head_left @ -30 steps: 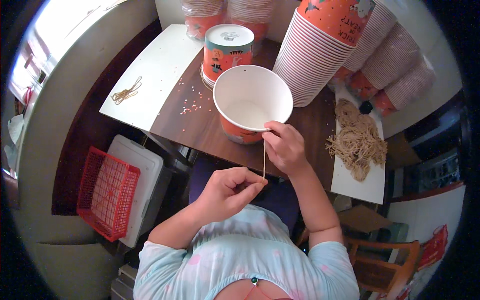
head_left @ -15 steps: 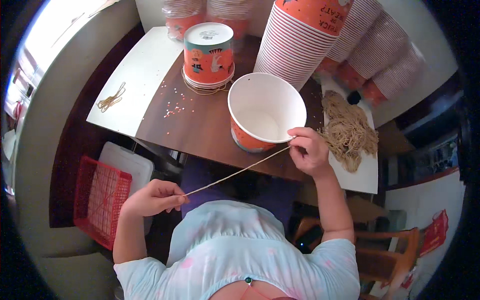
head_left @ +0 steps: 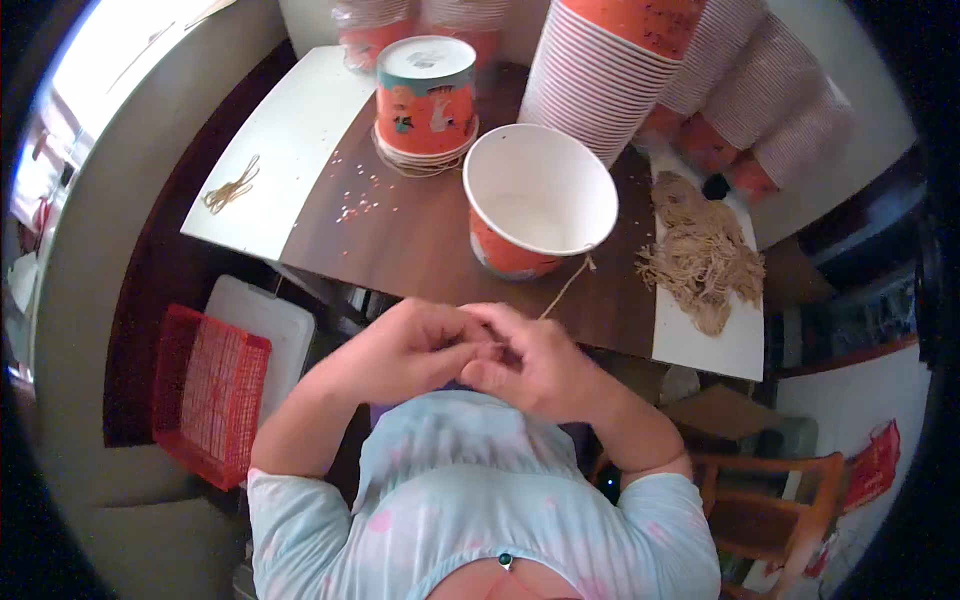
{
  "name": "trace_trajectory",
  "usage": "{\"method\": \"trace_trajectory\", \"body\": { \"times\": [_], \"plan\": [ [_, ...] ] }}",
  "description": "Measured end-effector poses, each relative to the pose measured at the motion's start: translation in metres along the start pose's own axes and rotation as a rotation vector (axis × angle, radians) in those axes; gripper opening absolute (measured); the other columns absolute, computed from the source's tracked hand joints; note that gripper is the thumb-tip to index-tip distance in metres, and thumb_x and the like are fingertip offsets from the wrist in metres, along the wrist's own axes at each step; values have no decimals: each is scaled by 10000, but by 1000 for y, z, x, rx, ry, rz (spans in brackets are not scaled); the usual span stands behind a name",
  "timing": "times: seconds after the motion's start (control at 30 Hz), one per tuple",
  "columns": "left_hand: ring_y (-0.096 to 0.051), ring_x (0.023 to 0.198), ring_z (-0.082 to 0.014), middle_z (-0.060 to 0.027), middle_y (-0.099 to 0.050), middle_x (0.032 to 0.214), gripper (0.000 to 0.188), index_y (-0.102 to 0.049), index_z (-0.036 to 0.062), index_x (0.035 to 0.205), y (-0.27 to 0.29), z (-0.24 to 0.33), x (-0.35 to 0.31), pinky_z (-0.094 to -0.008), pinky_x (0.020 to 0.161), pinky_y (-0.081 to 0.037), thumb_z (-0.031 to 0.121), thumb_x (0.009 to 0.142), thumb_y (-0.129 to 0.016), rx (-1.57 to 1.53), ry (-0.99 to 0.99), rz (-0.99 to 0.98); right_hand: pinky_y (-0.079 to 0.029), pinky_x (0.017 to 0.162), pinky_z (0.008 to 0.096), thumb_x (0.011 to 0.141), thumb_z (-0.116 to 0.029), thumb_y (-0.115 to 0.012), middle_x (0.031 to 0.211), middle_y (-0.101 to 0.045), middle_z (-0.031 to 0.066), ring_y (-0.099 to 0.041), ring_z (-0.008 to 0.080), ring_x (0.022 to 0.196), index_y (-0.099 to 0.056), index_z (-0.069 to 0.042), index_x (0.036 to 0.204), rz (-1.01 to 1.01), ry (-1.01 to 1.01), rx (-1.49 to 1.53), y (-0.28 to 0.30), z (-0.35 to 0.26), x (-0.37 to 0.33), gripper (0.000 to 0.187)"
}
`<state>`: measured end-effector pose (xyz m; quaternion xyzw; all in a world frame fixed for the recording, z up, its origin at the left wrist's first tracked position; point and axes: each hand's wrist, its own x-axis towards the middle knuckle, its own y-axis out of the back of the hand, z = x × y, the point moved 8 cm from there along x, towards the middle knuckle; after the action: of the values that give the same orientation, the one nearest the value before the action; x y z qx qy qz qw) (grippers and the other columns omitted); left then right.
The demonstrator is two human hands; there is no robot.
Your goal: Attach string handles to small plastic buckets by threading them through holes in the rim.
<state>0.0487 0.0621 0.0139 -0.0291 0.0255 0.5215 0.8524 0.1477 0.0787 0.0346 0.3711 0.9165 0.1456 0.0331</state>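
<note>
An open paper bucket (head_left: 540, 195), white inside and orange outside, stands upright near the table's front edge. A thin tan cord (head_left: 566, 290) is knotted at the near right of its rim and slants down to my hands. My left hand (head_left: 415, 345) and my right hand (head_left: 535, 362) meet in front of my body, fingers curled and pressed together over the cord's free end. What lies between the fingertips is mostly hidden. Farther left, an upside-down orange bucket (head_left: 425, 110) has loops of cord round its base.
A tall stack of nested buckets (head_left: 600, 90) rises behind the open one. A heap of tan cords (head_left: 705, 250) lies on the right; a small cord bundle (head_left: 232, 187) lies at the far left. Colored bits (head_left: 362, 205) dot the brown tabletop (head_left: 340, 250). Below left is a red basket (head_left: 215, 390).
My right hand has left the bucket's rim and come down to my left hand, which moved up and right. The cord now hangs from the rim by its knot.
</note>
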Motion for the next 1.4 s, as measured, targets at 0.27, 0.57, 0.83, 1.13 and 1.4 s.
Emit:
{"method": "trace_trajectory", "body": {
  "times": [0.27,0.57,0.83,1.13,1.4],
  "plan": [
    [-607,653,-116,-76,-667,806,326,-647,-2,1037,12,-56,1,-232,619,-480,282,954,-510,-551,330,-35,-452,580,264,848,-104,-644,745,-628,77,-565,109,647,-636,8,863,272,-50,-180,46,26,-9,113],
    [-607,679,-98,-60,-664,804,200,-622,-16,1069,14,-57,-7,-223,628,-498,94,912,-566,-238,273,4,-476,624,292,771,-108,-706,803,-613,73,-595,157,724,-643,-8,870,165,57,-403,45,19,-18,154],
    [-603,691,-78,-35,-624,797,327,-445,10,1178,-2,0,-1,-203,590,-487,23,877,-572,30,87,65,-403,1000,405,727,-122,-758,1323,-410,195,-491,284,1184,-223,-9,1416,115,189,65,8,9,-6,879],
    [-613,700,-94,-41,-613,883,353,-383,29,1209,3,-13,5,-210,594,-488,44,905,-562,-167,61,39,-467,593,245,804,-41,-678,850,-562,29,-566,100,703,-529,-1,1142,109,13,207,2,29,-4,372],
    [-622,687,-114,-77,-654,888,300,-505,14,1169,8,-29,7,-229,619,-474,235,967,-488,-335,196,86,-454,548,280,788,-17,-678,747,-586,88,-576,187,628,-634,-31,872,375,226,-303,26,6,-11,96]
  ]
}}
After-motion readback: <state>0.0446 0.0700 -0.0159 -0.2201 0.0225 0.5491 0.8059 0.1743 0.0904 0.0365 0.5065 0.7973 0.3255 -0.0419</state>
